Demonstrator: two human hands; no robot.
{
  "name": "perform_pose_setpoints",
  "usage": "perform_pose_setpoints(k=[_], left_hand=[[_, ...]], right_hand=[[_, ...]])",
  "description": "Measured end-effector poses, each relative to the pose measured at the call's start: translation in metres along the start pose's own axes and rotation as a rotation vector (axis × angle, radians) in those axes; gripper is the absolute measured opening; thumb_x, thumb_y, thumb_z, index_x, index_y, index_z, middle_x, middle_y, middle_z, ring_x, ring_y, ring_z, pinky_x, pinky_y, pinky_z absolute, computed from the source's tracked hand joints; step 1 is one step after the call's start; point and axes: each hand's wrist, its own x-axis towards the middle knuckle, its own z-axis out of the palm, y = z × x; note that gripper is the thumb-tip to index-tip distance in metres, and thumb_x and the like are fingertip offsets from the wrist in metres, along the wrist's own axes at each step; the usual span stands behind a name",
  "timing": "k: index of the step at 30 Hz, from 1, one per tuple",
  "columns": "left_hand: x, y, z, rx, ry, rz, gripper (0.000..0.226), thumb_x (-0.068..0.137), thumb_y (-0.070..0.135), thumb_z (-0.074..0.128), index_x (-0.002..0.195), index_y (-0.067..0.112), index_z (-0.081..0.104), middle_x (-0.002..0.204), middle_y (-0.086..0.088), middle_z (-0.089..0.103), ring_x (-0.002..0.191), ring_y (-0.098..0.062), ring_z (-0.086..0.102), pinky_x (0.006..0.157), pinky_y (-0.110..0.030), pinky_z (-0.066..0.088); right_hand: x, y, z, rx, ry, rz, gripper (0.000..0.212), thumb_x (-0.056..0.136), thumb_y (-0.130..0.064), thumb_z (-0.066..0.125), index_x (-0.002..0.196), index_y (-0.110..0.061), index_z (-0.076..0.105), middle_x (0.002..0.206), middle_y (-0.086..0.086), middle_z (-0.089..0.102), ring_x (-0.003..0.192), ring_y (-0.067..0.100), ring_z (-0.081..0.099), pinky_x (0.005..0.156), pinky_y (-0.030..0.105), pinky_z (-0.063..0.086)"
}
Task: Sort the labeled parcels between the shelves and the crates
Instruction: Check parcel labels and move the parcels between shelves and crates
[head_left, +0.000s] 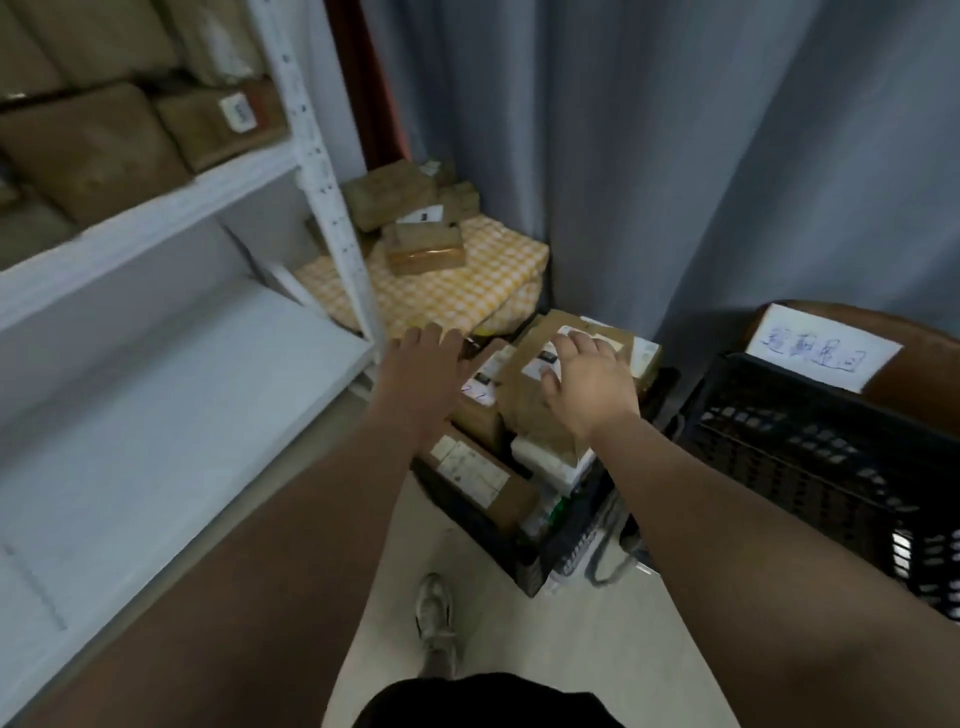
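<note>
Grey curtain (675, 156) fills the back, well beyond both sets of fingertips. White shelf (156, 364) runs along the outer side of the left fingers; its lower board is bare where it shows, and brown shelf parcels (93, 145) sit on the boards above. Black crate (779, 467) with a handwritten sign (826, 348) stands off to the outer side of the right fingers; I can't see whether anything is inside. Full crate (550, 551) sits directly under both hands, heaped over its rim. Check cloth (493, 291) with more boxes (423, 247) lies just past the fingertips.

Top parcel (524, 405) is brown and tilted on the heap, under the right fingers. Its label (537, 366) is partly covered by them.

Left hand (421, 374) has fingers straight and spread and holds nothing. It hovers at the heap's shelf-side edge; can't tell if it touches. Right hand (587, 384) lies palm down, fingers spread flat on the top parcel, not wrapped round it.

Risks, as a guess:
- Flat fingers have no real grip, so the tilted parcel could slide off during a lift.
- Pulling it may drag neighbouring parcels over the rim.
- With the label half hidden and blurred, a misread could send it to the wrong place.
</note>
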Motion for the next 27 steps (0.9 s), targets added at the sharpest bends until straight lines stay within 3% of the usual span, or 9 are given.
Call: perform_pose_setpoints(k=[8,14,20,27], left_hand=[[-0.094,-0.123,-0.069,0.161,0.075,-0.221,0.038,0.099,0.035,0.036,0.130,0.014,0.046,0.131,-0.007,0.050,0.119,-0.028,0.045,0.095,-0.037,0.034],[-0.160,-0.211,-0.131,0.223,0.246,-0.409,0.036,0.095,0.031,0.048,0.123,0.010,0.054,0.126,-0.012,0.056,0.117,-0.033,0.049,0.093,-0.042,0.037],[-0.187,-0.287,-0.177,0.278,0.400,-0.453,0.037,0.088,0.027,0.062,0.118,0.005,0.061,0.120,-0.018,0.061,0.110,-0.037,0.056,0.087,-0.045,0.045],[-0.153,-0.374,-0.191,0.217,0.412,-0.452,0.047,0.095,0.033,0.047,0.138,0.014,0.042,0.140,-0.011,0.044,0.123,-0.032,0.044,0.094,-0.042,0.038]], right_hand=[[0.010,-0.153,-0.037,0.079,0.130,-0.518,0.041,0.098,-0.032,0.039,0.135,-0.014,0.045,0.135,0.008,0.050,0.121,0.027,0.046,0.101,0.039,0.034],[0.009,-0.282,-0.069,0.231,0.223,-0.758,0.043,0.095,-0.026,0.049,0.133,-0.007,0.052,0.131,0.013,0.055,0.119,0.031,0.051,0.099,0.040,0.039],[0.022,-0.383,-0.099,0.397,0.288,-0.821,0.045,0.095,-0.025,0.050,0.137,-0.010,0.048,0.141,0.011,0.048,0.129,0.029,0.042,0.107,0.040,0.028],[0.069,-0.443,-0.119,0.482,0.371,-0.730,0.044,0.095,-0.027,0.049,0.138,-0.015,0.046,0.144,0.006,0.044,0.132,0.025,0.038,0.109,0.041,0.030]])
